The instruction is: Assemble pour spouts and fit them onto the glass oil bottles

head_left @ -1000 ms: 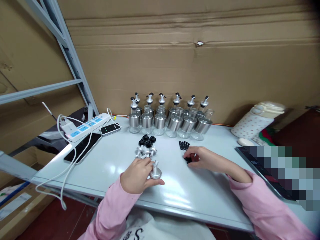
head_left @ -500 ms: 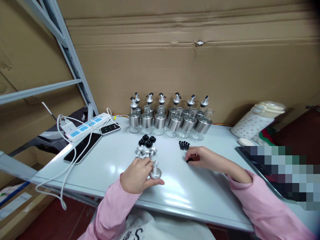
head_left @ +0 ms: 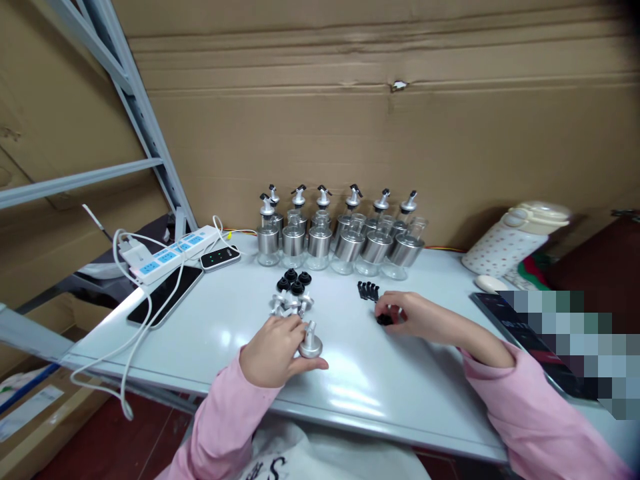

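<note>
My left hand [head_left: 275, 351] lies low over the table, its fingers closed around the side of a silver pourer top [head_left: 311, 345] with a short spout pointing up. Just beyond it are several more silver pourer tops [head_left: 290, 303] in a loose cluster. Behind those sit several black stoppers [head_left: 295, 281]. To the right, my right hand [head_left: 403, 312] pinches a small black piece [head_left: 384, 320] at the table surface; the fingers partly hide it. A row of small black levers [head_left: 369, 291] lies just beyond that hand.
Glass bottles with steel bands [head_left: 319, 240] stand in rows at the back, some fitted with pourers. A power strip [head_left: 175, 253], phone [head_left: 167, 297] and cables are left. A spotted flask [head_left: 507, 243] and a dark-screened device [head_left: 530, 340] are right.
My right hand has shifted slightly to the right with the black piece, which shows more now. My left hand has stayed almost still with the silver pourer top.
</note>
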`<act>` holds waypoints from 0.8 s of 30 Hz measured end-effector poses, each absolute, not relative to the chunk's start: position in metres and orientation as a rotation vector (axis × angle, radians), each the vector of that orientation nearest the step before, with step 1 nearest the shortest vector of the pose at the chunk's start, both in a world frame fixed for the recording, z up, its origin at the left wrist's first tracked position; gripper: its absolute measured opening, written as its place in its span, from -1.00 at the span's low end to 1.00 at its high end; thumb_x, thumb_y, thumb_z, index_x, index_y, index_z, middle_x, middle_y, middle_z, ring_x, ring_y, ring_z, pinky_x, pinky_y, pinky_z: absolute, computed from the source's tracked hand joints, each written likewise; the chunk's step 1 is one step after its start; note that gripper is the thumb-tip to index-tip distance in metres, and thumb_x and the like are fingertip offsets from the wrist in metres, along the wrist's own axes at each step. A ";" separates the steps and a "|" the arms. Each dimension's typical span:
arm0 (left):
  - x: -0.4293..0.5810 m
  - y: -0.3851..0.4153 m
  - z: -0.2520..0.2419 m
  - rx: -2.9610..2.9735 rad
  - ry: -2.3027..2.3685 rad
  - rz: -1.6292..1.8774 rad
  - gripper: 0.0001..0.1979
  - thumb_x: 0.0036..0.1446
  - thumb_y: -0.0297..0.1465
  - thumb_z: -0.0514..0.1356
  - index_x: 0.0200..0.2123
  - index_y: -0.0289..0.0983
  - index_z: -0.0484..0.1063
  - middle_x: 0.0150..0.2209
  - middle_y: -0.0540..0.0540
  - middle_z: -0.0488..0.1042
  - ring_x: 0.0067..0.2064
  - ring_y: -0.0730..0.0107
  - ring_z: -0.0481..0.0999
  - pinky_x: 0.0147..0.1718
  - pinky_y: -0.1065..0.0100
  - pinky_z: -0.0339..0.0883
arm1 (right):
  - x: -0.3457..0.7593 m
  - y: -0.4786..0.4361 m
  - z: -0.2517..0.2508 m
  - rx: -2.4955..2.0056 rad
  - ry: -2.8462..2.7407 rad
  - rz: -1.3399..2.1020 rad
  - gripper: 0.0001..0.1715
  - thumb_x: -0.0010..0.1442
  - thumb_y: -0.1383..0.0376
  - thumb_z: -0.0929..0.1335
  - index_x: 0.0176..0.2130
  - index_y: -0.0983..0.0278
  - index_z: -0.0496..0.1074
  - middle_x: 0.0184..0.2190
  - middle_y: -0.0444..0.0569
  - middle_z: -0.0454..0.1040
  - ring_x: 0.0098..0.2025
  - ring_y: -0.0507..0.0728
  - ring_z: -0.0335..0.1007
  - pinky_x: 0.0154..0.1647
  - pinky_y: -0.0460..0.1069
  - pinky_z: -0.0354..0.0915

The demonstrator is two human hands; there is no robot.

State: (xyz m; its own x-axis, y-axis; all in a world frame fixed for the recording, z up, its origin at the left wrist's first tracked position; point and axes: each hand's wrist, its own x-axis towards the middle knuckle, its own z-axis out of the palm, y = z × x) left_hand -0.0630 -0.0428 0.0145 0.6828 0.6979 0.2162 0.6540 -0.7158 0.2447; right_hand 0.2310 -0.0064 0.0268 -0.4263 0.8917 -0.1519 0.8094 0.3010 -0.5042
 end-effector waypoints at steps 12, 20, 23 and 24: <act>-0.062 -0.043 0.013 2.754 1.126 0.415 -0.55 0.06 -0.01 0.10 -0.38 -0.33 0.40 -0.31 -0.16 0.46 -0.25 0.19 0.48 -0.27 0.25 0.33 | 0.231 -0.005 0.026 -1.672 -2.292 0.890 -0.74 -0.11 0.37 0.29 -0.32 0.32 0.43 -0.47 -0.07 0.42 -0.44 0.08 0.33 -0.36 -0.03 0.27; -0.063 -0.043 0.013 2.741 1.120 0.440 -0.53 0.06 0.00 0.08 -0.37 -0.34 0.40 -0.31 -0.17 0.46 -0.26 0.19 0.48 -0.27 0.24 0.32 | 0.231 -0.006 0.024 -1.656 -2.284 0.883 -0.75 -0.12 0.34 0.33 -0.32 0.29 0.40 -0.49 -0.10 0.38 -0.46 0.07 0.31 -0.38 -0.04 0.27; -0.064 -0.043 0.012 2.748 1.114 0.454 -0.50 0.08 0.02 0.04 -0.34 -0.33 0.41 -0.31 -0.17 0.46 -0.28 0.20 0.47 -0.28 0.24 0.32 | 0.234 -0.006 0.025 -1.651 -2.315 0.862 -0.71 -0.11 0.31 0.35 -0.28 0.29 0.38 -0.45 -0.08 0.39 -0.43 0.08 0.33 -0.35 -0.03 0.28; -0.064 -0.043 0.012 2.748 1.111 0.461 -0.49 0.09 0.02 0.02 -0.33 -0.33 0.41 -0.32 -0.17 0.45 -0.29 0.21 0.47 -0.28 0.25 0.31 | 0.234 -0.007 0.026 -1.640 -2.326 0.830 -0.70 -0.10 0.29 0.35 -0.27 0.28 0.38 -0.42 -0.07 0.39 -0.41 0.09 0.34 -0.34 -0.02 0.29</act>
State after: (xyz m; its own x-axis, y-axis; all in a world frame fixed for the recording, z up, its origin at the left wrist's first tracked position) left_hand -0.0639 -0.0426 0.0121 0.6801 0.6969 0.2277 0.6535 -0.7170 0.2425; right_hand 0.2342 -0.0073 0.0260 -0.3769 0.9106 -0.1694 0.8120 0.2369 -0.5333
